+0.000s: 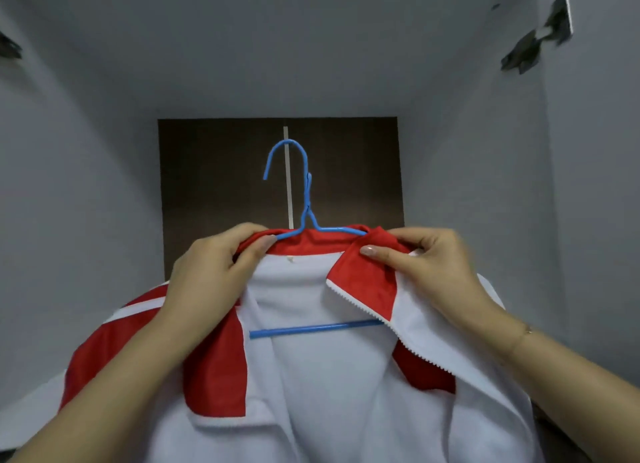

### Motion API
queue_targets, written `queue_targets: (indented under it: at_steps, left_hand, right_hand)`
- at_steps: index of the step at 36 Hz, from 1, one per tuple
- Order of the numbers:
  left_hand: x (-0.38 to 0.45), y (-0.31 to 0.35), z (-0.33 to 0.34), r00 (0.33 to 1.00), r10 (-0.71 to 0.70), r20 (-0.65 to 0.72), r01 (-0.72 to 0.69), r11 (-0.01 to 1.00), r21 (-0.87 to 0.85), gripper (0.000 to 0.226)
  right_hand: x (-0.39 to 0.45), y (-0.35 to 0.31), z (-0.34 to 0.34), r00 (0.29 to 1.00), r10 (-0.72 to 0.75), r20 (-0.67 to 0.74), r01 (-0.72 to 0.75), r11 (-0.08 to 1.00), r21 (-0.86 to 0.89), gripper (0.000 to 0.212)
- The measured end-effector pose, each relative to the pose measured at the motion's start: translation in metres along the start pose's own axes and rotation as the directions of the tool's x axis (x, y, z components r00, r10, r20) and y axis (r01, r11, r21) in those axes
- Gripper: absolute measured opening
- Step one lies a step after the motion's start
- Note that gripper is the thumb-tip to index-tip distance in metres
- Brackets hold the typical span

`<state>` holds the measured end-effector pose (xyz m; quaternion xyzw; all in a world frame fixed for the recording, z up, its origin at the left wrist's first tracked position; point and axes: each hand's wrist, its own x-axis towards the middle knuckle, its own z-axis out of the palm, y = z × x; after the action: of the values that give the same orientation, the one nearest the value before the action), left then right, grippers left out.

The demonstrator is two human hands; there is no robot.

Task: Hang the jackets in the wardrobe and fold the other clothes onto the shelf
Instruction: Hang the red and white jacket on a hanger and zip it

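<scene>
- A red and white jacket (332, 376) sits on a blue wire hanger (306, 220), held up in front of the open wardrobe (104, 133), open side facing the camera.
- The left hand (214, 265) grips the jacket's collar to the left of the hanger's neck, fingers curled over the red edge and thumb on the fabric.
- The right hand (426, 265) pinches the folded-over red collar flap to the right of the hanger's neck, thumb on top.
- The hanger's hook rises above the collar, in front of the dark brown back panel (214, 172); whether it rests on anything cannot be told.
- The hanger's bottom bar crosses the white lining below the collar.
- A metal hinge (540, 37) sits on the wardrobe wall, up and right of the hanger.
</scene>
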<state>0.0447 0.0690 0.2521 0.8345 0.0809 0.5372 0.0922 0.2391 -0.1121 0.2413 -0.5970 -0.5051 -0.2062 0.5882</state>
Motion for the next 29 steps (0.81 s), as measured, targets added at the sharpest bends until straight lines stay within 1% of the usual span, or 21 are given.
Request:
queue_targets:
  at_steps: [1,4,6,9,11,14,16,19,23,26,29]
  left_hand:
    - [0.019,-0.004,0.006,1.000,0.016,-0.015,-0.016,1.000,0.013,0.033]
    - [0.074,-0.022,0.027,0.997,0.053,-0.051,-0.047,0.992,0.114,0.025]
    - [0.108,-0.037,0.044,0.997,0.061,-0.046,-0.049,0.975,0.218,0.024]
    - [0.157,-0.067,0.069,0.999,0.042,-0.017,-0.033,0.929,0.370,0.028]
    - [0.184,-0.090,0.089,1.000,-0.010,0.022,0.001,0.925,0.380,0.027]
    - [0.205,-0.124,0.123,0.994,-0.067,0.081,0.033,0.931,0.364,0.025]
    - [0.207,-0.148,0.149,0.991,-0.087,0.104,0.044,0.933,0.356,0.022]
    - [0.193,-0.185,0.190,0.977,-0.143,0.160,0.076,0.928,0.365,0.022]
    - [0.156,-0.232,0.242,0.932,-0.241,0.269,0.126,0.915,0.383,0.034]
    - [0.132,-0.256,0.270,0.876,-0.302,0.375,0.167,0.921,0.352,0.035]
    - [0.118,-0.270,0.284,0.840,-0.316,0.441,0.218,0.941,0.260,0.030]
  right_hand:
    - [0.019,0.006,0.000,0.999,-0.024,-0.028,0.023,0.999,-0.033,0.033]
    - [0.075,0.028,0.004,0.990,-0.093,-0.104,0.076,0.985,-0.158,0.024]
    - [0.112,0.045,0.012,0.989,-0.104,-0.102,0.082,0.977,-0.196,0.021]
    - [0.167,0.074,0.029,0.995,-0.084,-0.058,0.069,0.972,-0.225,0.027]
    - [0.198,0.095,0.042,0.997,-0.067,-0.030,0.057,0.965,-0.257,0.033]
    - [0.225,0.135,0.062,0.999,-0.035,0.002,0.034,0.953,-0.301,0.036]
    - [0.228,0.171,0.079,1.000,-0.011,0.009,0.013,0.949,-0.314,0.037]
    - [0.213,0.229,0.105,0.996,0.073,0.043,-0.055,0.943,-0.328,0.040]
    - [0.184,0.297,0.134,0.968,0.178,0.178,-0.102,0.924,-0.367,0.043]
    - [0.166,0.330,0.149,0.923,0.251,0.292,-0.112,0.901,-0.418,0.042]
    - [0.160,0.345,0.155,0.887,0.285,0.364,-0.105,0.891,-0.441,0.046]
